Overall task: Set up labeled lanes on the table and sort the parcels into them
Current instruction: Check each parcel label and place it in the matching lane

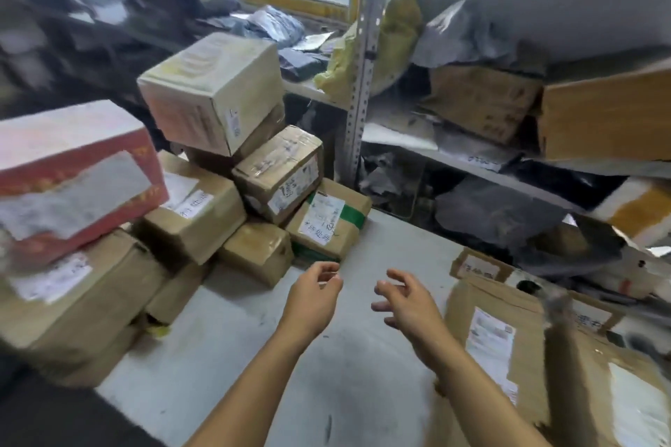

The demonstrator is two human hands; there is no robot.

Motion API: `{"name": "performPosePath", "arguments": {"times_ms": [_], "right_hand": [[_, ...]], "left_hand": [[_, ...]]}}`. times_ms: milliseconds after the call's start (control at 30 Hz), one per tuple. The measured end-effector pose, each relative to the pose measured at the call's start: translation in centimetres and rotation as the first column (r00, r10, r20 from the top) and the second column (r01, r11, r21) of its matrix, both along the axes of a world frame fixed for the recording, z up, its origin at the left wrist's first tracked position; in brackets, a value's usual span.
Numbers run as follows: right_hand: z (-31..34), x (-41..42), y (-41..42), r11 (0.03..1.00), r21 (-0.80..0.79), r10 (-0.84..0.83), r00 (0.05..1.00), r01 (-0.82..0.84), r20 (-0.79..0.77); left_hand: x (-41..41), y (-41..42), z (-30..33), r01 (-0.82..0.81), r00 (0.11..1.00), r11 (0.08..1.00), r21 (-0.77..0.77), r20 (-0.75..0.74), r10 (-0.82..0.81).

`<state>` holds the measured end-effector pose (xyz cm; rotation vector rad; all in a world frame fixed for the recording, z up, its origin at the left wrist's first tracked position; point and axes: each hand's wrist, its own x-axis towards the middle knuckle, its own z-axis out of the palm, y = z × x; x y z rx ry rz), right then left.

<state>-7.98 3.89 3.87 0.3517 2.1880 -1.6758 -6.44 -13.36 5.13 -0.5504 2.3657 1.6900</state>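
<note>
Parcels (203, 214) are sitting heaped at the table's (232, 356) left side, more lying flat to my right (508, 337). I am holding my left hand (312, 296) and right hand (406, 301) over the bare middle, fingers loosely curled, gripping nothing.

No print legible; motion blur throughout. White shipping labels on the brown parcels (196, 214), handwritten dark characters on the label of the green-taped box (328, 219), unreadable. Gold marks on the red carton (72, 174), blurred
</note>
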Motion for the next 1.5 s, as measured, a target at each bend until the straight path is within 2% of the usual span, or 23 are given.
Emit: {"name": "performPosePath", "arguments": {"times_ms": [100,200,300,367,633,833,1000,1133,1233,1367,1500], "right_hand": [[-2.2,-2.8,-3.2,1.000,-0.009,-0.018,0.994,0.019,0.110],[-4.0,-6.3,-5.6,0.999,0.018,-0.047,0.988,0.045,0.147],[-5.6,-9.5,-7.4,0.995,0.048,-0.090,0.984,0.083,0.154],[-6.3,-10.9,-8.3,0.993,0.013,-0.116,0.981,0.115,0.154],[-7.9,-11.9,-9.2,0.993,-0.019,-0.111,0.985,0.115,0.133],[-7.9,-12.2,-8.4,0.990,0.048,-0.142,0.975,0.136,0.169],[-8.4,-12.4,-7.9,0.985,0.085,-0.166,0.969,0.153,0.181],[-8.6,-11.0,-5.0,0.958,0.092,-0.286,0.941,0.273,0.180],[-8.1,-9.6,-3.0,0.942,-0.032,-0.320,0.923,0.334,0.212],[-6.2,-7.8,-1.2,0.934,-0.144,-0.304,0.939,0.327,0.158],[-3.1,-4.6,0.7,0.906,-0.227,-0.349,0.934,0.357,0.075]], "left_hand": [[-2.1,-2.3,-1.6,-0.005,1.000,1.000,0.003,0.005,0.005],[-5.5,-3.3,-2.3,0.000,1.000,1.000,-0.007,-0.008,0.000],[-9.3,-3.5,-2.4,0.031,0.999,0.989,-0.147,-0.036,-0.037],[-11.4,-3.7,-2.6,0.052,0.998,0.962,-0.270,-0.030,-0.062],[-14.6,-3.2,-3.7,0.201,0.965,0.885,-0.419,0.238,-0.107],[-16.1,-2.5,-3.8,0.221,0.953,0.813,-0.538,0.297,-0.062],[-16.9,-3.6,-4.0,0.241,0.944,0.802,-0.546,0.324,-0.062],[-16.3,-2.6,-4.7,0.298,0.927,0.833,-0.466,0.349,-0.136],[-15.0,-1.3,-5.7,0.309,0.925,0.878,-0.366,0.329,-0.188],[-12.4,-1.0,-5.5,0.091,0.984,0.995,-0.038,0.155,-0.084],[-9.5,-0.6,-2.6,0.045,0.998,0.973,0.225,0.025,-0.052]]}}
